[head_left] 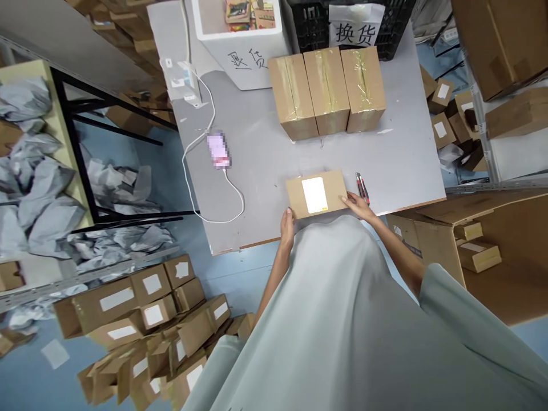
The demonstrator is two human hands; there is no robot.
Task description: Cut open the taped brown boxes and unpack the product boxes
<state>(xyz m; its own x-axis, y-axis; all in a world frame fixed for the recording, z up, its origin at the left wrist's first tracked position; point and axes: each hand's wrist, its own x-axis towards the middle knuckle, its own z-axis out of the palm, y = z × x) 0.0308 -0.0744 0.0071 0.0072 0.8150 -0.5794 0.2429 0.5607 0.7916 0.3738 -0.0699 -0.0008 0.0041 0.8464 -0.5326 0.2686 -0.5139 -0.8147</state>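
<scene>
A small cardboard box [295, 197] with a white label on its top is at the front edge of the grey table, close to my body. My left hand [287, 224] grips its left end, thumb at the near corner. On the right end, my right hand [358, 206] holds the near corner with thumb and fingers. A red and black box cutter [362, 188] lies on the table just beyond my right hand. Farther back, three taped cardboard boxes [327, 91] stand side by side.
A white foam bin [252, 60] and a black crate [396, 34] stand at the table's back. A phone [219, 149] with a white cable lies on the left of the grey table [261, 165]. Labelled boxes [152, 283] pile up on the floor; a large open carton [514, 285] stands at right.
</scene>
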